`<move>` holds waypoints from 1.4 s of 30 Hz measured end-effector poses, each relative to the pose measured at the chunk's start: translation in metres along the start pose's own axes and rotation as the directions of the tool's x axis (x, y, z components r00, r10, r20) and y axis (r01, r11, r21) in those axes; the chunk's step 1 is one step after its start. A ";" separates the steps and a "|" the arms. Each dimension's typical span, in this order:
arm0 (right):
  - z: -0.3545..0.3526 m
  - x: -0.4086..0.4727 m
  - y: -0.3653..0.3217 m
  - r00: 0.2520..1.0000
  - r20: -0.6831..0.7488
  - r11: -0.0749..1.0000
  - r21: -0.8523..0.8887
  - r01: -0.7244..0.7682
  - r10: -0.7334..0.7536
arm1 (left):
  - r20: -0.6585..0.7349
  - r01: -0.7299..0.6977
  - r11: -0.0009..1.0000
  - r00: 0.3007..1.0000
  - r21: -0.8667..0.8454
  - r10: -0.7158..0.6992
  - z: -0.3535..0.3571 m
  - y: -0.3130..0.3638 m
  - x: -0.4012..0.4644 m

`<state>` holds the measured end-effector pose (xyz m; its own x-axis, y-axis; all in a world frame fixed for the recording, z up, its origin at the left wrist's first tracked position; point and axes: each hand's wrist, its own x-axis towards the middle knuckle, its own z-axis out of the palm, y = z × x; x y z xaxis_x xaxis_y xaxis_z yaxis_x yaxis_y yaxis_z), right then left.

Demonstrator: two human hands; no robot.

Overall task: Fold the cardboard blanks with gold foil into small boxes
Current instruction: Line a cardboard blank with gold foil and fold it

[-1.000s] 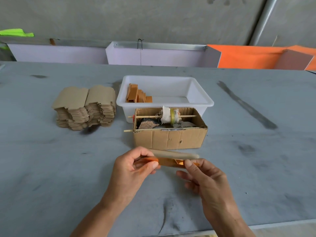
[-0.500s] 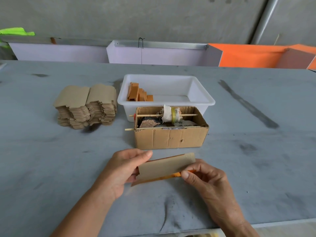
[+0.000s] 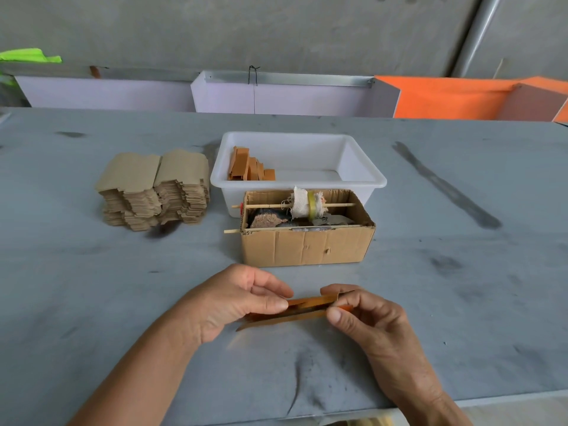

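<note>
Low in the frame's centre, the left hand point(image 3: 236, 302) and right hand point(image 3: 365, 315) are both pinching a gold-foiled brown cardboard blank point(image 3: 302, 310); creasing squarely along scores would help.

Half a second ago the blank point(image 3: 302, 312) showed its plain brown face; now both hands, left point(image 3: 236, 299) and right point(image 3: 365, 318), have turned it nearly edge-on, gold side showing.
</note>
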<state>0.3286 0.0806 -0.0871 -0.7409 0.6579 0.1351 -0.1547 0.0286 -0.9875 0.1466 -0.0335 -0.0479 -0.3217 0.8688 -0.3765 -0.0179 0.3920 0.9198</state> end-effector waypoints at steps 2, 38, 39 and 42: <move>0.003 0.001 0.002 0.997 -0.082 0.996 0.091 0.001 0.007 | -0.016 -0.042 0.999 0.999 0.014 0.042 0.005 -0.001 0.001; 0.013 0.005 0.002 0.973 -0.150 0.955 0.267 -0.130 0.174 | -0.184 -0.096 0.994 0.977 0.053 0.104 0.033 0.002 0.005; 0.014 0.005 0.003 0.971 -0.162 0.948 0.291 -0.126 0.178 | -0.203 -0.104 0.993 0.973 0.059 0.114 0.035 0.001 0.006; 0.016 0.006 0.004 0.952 -0.205 0.917 0.373 -0.140 0.229 | -0.248 -0.128 0.989 0.958 0.071 0.142 0.038 -0.001 0.005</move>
<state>0.3131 0.0723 -0.0886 -0.6062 0.7871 -0.1140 -0.2820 -0.3468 -0.8945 0.1807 -0.0177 -0.0551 -0.5453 0.8134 -0.2027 0.0907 0.2977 0.9504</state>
